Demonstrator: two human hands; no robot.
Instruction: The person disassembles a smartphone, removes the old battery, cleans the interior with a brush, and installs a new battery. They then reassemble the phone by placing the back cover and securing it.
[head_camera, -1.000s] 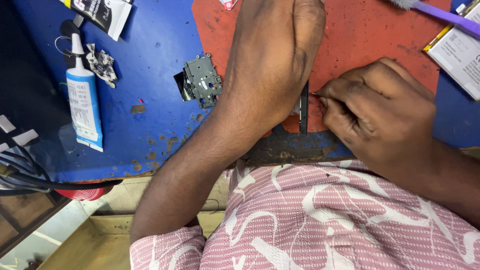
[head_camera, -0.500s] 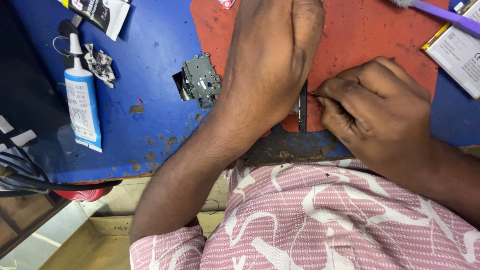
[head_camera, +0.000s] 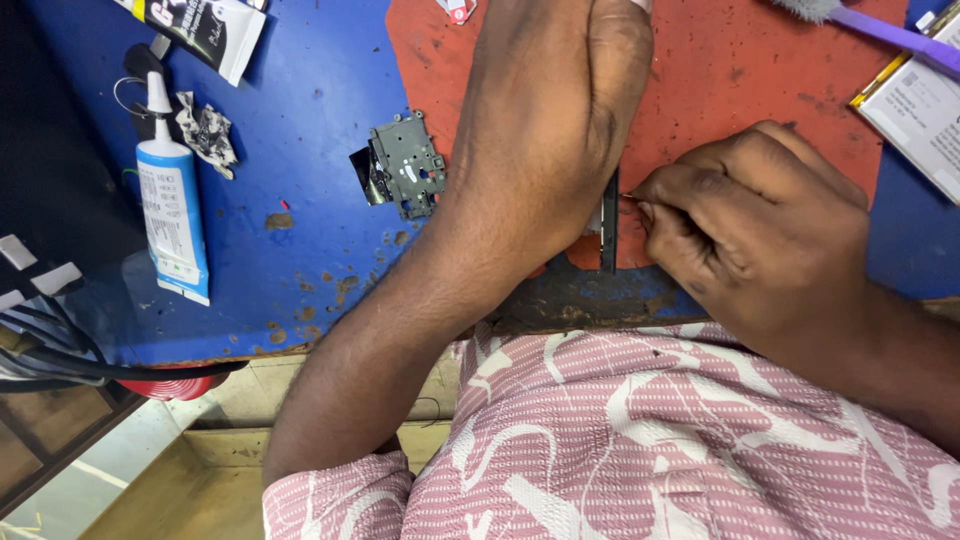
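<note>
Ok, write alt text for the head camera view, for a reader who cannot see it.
Two bare hands work on a thin dark device stood on edge on a red mat: the left hand covers it from above, and the right hand pinches something small at its edge. A grey metal part and a white-and-blue glue tube lie on the blue bench to the left.

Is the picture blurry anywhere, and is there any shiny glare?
Head view: sharp on the left hand, right hand and the thin dark strip between them; light is even and soft, with no strong glare; the hands hide most of the strip.
</note>
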